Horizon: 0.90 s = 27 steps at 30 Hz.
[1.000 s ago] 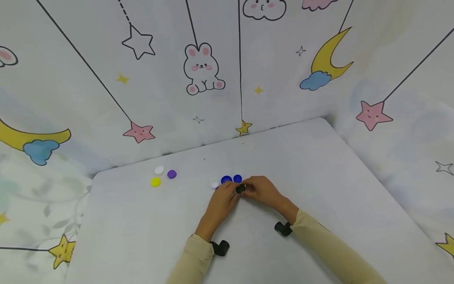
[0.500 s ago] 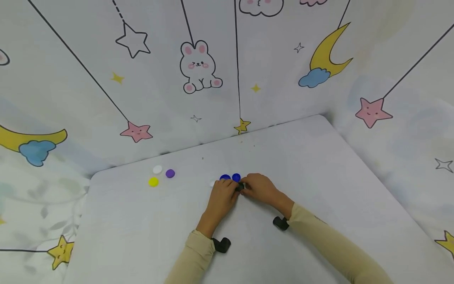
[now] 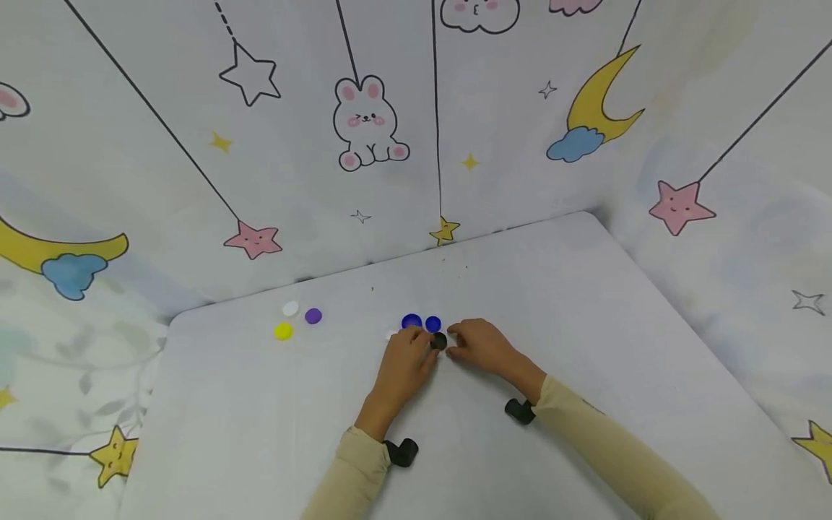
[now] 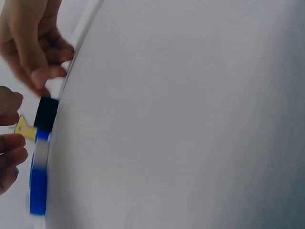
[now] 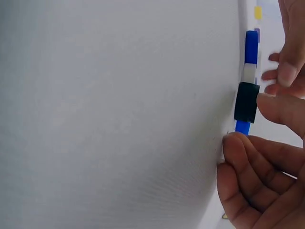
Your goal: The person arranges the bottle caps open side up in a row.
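Observation:
A black bottle cap (image 3: 439, 341) stands on the white table between the two hands. My left hand (image 3: 406, 361) is on its left, thumb and fingers loosely bent and spread beside it. In the left wrist view these left fingers (image 4: 12, 155) show a gap to the black cap (image 4: 46, 113). My right hand (image 3: 482, 345) is just right of the cap, thumb and fingertips apart and holding nothing. Behind the black cap sit a small blue cap (image 3: 432, 324) and a larger blue cap (image 3: 412, 321). A white cap (image 3: 390, 334) is mostly hidden by my left hand.
Farther left on the table (image 3: 292, 433) lie a white cap (image 3: 290, 308), a purple cap (image 3: 313, 315) and a yellow cap (image 3: 283, 331). A patterned backdrop (image 3: 520, 108) rises behind the table's rear edge. Both wrists carry black camera mounts (image 3: 401, 453).
The black cap was pinched between the fingers of both hands. Now the right fingers have drawn back to the right, and the cap's round top shows between the hands.

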Motion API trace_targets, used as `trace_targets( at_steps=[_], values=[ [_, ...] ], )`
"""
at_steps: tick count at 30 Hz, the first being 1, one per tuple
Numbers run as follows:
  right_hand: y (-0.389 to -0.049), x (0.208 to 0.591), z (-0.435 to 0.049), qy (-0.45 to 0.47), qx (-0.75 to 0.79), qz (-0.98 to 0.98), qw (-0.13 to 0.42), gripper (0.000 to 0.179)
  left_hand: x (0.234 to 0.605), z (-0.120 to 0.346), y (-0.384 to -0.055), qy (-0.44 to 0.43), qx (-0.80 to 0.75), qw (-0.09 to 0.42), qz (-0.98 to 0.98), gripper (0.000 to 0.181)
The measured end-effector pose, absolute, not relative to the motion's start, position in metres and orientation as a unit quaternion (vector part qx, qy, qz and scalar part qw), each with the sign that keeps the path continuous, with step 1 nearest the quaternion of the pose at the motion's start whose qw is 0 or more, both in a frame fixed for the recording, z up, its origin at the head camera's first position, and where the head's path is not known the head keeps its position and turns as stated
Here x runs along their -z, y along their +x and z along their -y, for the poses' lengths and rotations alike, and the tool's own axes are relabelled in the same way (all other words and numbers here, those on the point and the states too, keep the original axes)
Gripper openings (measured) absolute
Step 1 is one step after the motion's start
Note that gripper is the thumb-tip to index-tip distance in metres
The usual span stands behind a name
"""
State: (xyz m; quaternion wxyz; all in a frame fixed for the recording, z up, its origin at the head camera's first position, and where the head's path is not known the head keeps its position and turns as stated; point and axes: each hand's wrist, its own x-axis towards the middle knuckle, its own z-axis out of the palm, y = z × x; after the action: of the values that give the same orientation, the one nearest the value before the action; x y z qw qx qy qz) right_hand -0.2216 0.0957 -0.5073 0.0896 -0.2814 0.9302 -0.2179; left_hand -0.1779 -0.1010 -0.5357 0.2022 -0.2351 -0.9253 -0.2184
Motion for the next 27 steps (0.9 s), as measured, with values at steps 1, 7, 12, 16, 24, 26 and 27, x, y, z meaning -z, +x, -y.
trace_targets(
  at_steps=[1,7,12,16,24,26,27],
  values=[
    [-0.221,0.505,-0.096,-0.278,0.224,-0.93,0.091,0.04,0.534,0.106,-0.178,-0.226,0.222,0.201,0.927,0.022],
    [-0.217,0.494,-0.096,-0.277,0.227,-0.925,0.127,0.039,0.525,0.143,-0.169,-0.161,0.241,0.184,0.939,0.023],
    [-0.209,0.487,-0.095,-0.288,0.198,-0.923,0.161,0.024,0.525,0.162,-0.154,-0.147,0.237,0.156,0.948,0.021],
    [-0.206,0.482,-0.096,-0.279,0.214,-0.922,0.162,0.029,0.525,0.174,-0.153,-0.124,0.255,0.16,0.945,0.018],
    [-0.199,0.468,-0.096,-0.282,0.246,-0.918,0.135,0.036,0.508,0.217,-0.159,-0.012,0.236,0.209,0.949,0.016],
    [-0.196,0.464,-0.094,-0.286,0.244,-0.919,0.121,0.037,0.506,0.228,-0.16,0.016,0.22,0.223,0.95,0.018],
    [-0.195,0.462,-0.093,-0.283,0.244,-0.92,0.116,0.039,0.505,0.233,-0.16,0.028,0.213,0.225,0.95,0.019]
  ],
)
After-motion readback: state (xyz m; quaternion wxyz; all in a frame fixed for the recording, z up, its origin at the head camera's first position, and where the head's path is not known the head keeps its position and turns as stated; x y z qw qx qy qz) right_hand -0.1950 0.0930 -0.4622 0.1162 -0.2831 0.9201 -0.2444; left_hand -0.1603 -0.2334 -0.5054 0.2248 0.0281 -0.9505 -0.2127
